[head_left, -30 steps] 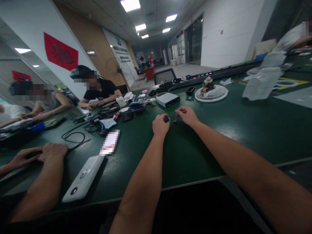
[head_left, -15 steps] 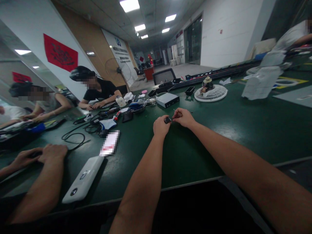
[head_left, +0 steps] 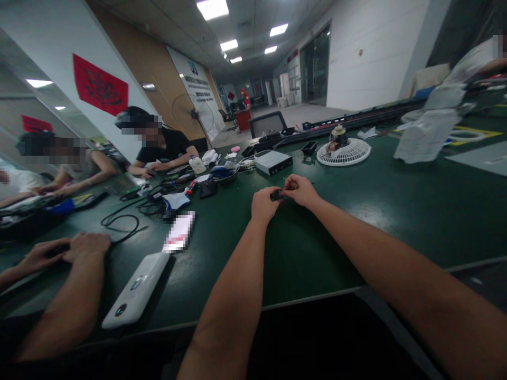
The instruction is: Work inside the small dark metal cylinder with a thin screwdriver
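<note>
Over the middle of the green table (head_left: 317, 253), my left hand (head_left: 264, 205) is closed around a small dark object (head_left: 276, 195), too small to name. My right hand (head_left: 301, 191) touches that object from the other side, with thumb and fingers pinched together. Whatever lies in the right fingertips is mostly hidden; a thin light line shows above them. Just beyond both hands sits a grey metal box (head_left: 274, 162). Further right is a white round fan grille (head_left: 344, 153) with a motor standing on it.
At left lie a white device (head_left: 137, 290), a phone (head_left: 180, 231) and looped black cable (head_left: 122, 224). A co-worker's hands (head_left: 85, 248) are at the left edge. Cables, pouches and tools crowd the far left. A white plastic-wrapped part (head_left: 428, 134) stands at right. Other people sit beyond.
My two hands have come closer together at the dark object, which has turned slightly in my left fingers. The view has shifted a little.
</note>
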{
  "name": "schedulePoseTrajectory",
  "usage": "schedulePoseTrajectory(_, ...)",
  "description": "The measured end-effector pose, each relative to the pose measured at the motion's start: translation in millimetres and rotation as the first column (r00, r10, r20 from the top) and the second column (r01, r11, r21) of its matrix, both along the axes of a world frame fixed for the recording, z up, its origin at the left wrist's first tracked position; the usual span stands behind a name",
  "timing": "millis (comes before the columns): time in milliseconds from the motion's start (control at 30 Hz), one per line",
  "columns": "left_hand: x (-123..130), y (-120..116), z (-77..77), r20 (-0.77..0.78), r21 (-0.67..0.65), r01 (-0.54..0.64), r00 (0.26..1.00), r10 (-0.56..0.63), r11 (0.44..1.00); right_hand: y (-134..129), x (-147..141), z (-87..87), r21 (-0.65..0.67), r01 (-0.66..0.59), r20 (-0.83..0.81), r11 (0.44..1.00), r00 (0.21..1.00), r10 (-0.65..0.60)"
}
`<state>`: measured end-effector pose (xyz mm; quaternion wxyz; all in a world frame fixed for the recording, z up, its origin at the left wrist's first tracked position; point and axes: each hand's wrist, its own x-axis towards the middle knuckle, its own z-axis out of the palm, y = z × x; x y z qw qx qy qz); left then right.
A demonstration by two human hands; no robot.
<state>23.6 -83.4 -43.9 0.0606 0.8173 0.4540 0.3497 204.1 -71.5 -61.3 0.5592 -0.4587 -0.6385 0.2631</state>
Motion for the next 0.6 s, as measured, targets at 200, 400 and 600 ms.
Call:
schedulePoseTrajectory(200,0.2,-0.3,0.8,0.019,-0.011,0.012,1.000,-0.011,1.000,0.0,-1.0,0.8,-0.048,0.005,-0.050,0.999,0.999,-0.007)
schedulePoseTrajectory(400,0.3,-3.0,2.6,0.018,-0.015,0.047,0.999,-0.046,0.999,-0.7,-0.6,-0.7,-0.093,-0.061,-0.054,0.994,0.997,0.056)
schedulePoseTrajectory(600,2.2,-6.5,5.9,-0.009,0.003,-0.001,1.000,0.001,1.000,-3.4,-0.7,1.0,-0.062,0.052,0.069,0.997,0.996,-0.048)
